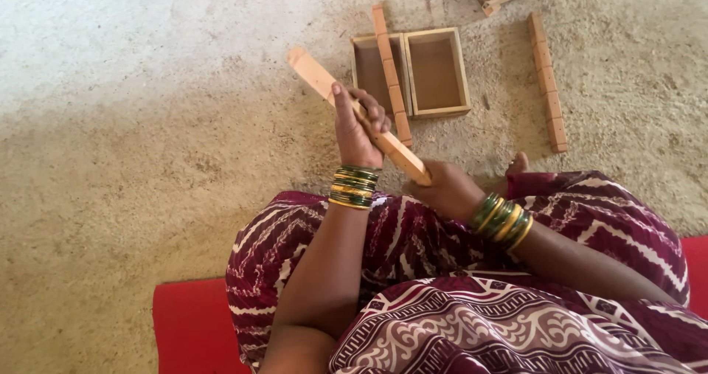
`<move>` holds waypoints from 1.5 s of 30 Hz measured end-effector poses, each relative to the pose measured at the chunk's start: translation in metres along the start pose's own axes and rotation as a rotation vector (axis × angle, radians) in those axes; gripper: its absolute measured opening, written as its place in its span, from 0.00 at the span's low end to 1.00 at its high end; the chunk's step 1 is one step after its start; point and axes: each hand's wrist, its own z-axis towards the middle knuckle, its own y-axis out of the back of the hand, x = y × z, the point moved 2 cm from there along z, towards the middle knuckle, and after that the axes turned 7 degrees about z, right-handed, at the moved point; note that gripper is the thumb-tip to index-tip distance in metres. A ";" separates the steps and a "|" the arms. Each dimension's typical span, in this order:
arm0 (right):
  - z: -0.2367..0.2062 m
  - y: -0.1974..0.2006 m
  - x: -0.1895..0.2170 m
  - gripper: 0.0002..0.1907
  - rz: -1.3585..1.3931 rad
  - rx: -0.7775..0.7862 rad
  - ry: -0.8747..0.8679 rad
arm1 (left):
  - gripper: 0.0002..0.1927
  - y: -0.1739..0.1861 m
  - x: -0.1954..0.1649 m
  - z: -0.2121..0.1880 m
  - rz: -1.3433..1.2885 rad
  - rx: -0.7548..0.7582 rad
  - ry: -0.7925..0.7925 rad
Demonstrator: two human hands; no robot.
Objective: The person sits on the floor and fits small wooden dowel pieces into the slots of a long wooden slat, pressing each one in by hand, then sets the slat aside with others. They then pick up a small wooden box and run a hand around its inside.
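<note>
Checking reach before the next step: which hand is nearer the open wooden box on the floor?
Left. The left hand grips the wooden stick at mid-length, just beside the wooden box. The right hand holds the stick's lower end, farther back toward the lap.

You work in soft, even daylight, brightest far up and left of your fingers, where the concrete floor washes out to a pale, near-glaring grey. Nearer your fingers the floor turns a warmer, dimmer tan. Shadows stay faint: a soft one sits inside the wooden box just beyond your fingertips, and another under the wooden strip you grip. Focus holds sharp across the view, with no motion blur and only slight stretching toward the corners.
</note>
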 end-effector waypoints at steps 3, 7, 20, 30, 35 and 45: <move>0.001 0.001 -0.001 0.15 -0.341 -0.214 0.092 | 0.23 0.009 0.008 0.002 0.141 -0.342 0.062; 0.000 0.000 -0.001 0.15 -0.240 -0.176 0.226 | 0.24 0.011 0.011 0.003 0.096 -0.377 0.075; 0.005 0.101 -0.023 0.18 0.228 -0.314 -0.326 | 0.22 -0.015 0.053 -0.022 1.058 0.330 0.528; -0.030 0.235 -0.150 0.28 -0.070 -0.628 -0.625 | 0.15 -0.004 0.055 -0.016 0.905 0.192 0.470; -0.011 0.243 -0.189 0.33 -0.309 -0.620 -0.597 | 0.15 -0.005 0.057 -0.018 0.905 0.223 0.525; -0.001 0.232 -0.188 0.33 -0.322 -0.606 -0.590 | 0.16 -0.010 0.058 -0.025 0.990 0.252 0.525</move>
